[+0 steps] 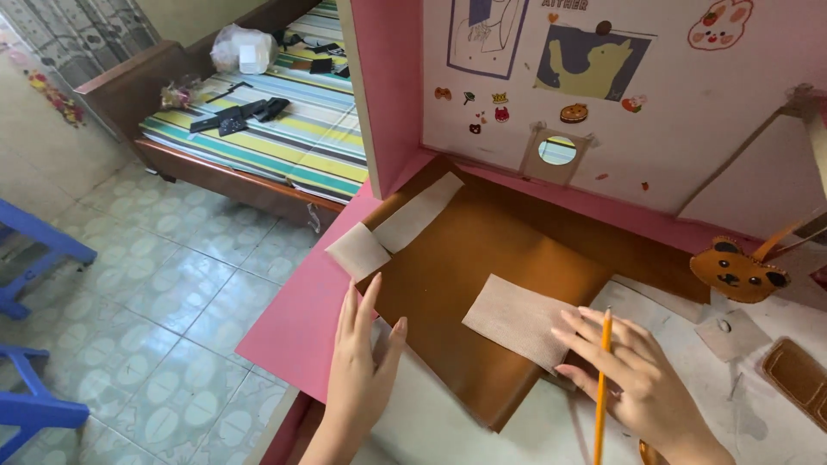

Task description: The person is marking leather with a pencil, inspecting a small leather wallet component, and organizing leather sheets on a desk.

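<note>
brown leather sheet (482,284): lying flat on the desk, half on the pink part, half on the white part, one corner pointing toward the camera
beige rectangle (517,320): small woven-looking fabric piece on top of the leather, near its right edge
right hand (629,379): gripping an orange pencil (600,387) upright-ish between the fingers, fingertips resting on the beige rectangle's right end
left hand (362,370): open, fingers straight and together, pressed flat on the leather's left edge, holding nothing
two more beige pieces (392,231): at the leather's far left corner, touching each other
bear-face leather piece (736,271): off to the right, well apart from both hands
pink desk (301,310): white back panel covered in stickers
background: striped bed (284,129), blue stools (34,258), tiled floor
</note>
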